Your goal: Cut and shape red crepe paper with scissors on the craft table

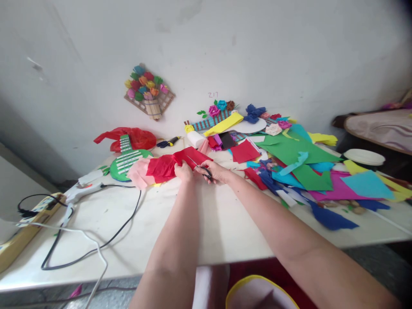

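A strip of red crepe paper (161,168) is pinched in my left hand (183,172), held just above the table. My right hand (215,171) has its fingers through the dark handles of a pair of scissors (206,171). The scissors' metal blades point up and left and lie against the red paper, close to my left fingers. Pale pink crepe paper (139,171) lies under the left end of the red strip. Behind it is a green guitar-shaped cutout (119,171) with white strips across it.
A glue gun (84,191) with a black cord and a wooden power strip (30,227) sit at left. Coloured paper, including a green sheet (299,148), is heaped at right. Further back are a red plastic bag (141,139) and pliers (169,142). Paper flowers (146,83) hang on the wall.
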`<state>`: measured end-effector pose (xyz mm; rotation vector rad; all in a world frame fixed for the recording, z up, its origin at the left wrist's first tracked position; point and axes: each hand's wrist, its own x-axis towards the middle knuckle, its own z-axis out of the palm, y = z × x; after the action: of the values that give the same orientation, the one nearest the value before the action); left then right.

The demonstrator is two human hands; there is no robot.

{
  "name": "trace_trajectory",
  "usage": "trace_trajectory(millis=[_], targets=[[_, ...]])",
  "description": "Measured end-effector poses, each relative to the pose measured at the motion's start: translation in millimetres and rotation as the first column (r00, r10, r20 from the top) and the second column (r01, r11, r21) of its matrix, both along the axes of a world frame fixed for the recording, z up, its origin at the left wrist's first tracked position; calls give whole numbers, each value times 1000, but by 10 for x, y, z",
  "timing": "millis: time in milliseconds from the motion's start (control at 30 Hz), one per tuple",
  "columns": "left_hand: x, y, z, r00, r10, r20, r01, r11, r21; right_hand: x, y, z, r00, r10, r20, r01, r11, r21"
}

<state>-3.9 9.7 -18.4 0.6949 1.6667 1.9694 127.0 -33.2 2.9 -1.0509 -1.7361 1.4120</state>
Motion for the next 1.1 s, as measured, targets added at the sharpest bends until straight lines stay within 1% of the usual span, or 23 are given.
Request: trace_trajectory(millis=[133,300,533,700,967,1100], targets=[[12,-2,3,998,-36,46,35,999,35,17,-37,44,1000,17,-2,-17,1000,-6],[47,-10,-3,987,-139,79,129,984,120,56,-111,124,1000,21,-3,-21,1000,-7],[86,-44,22,975,-209,72,196,968,155,62,-22,31,999,21,-32,-21,1000,4],[102,-69,45,972,-220,84,206,967,153,55,-5,22,999,-10,-30,10,1000,-22],[70,-5,-19,973,-219,71,208,969,135,49,-77,85,999,-13,-39,12,999,-31],[78,-36,15,975,-203,87,191,973,128,38,-88,86,999,-10,-46,9,1000,-21]])
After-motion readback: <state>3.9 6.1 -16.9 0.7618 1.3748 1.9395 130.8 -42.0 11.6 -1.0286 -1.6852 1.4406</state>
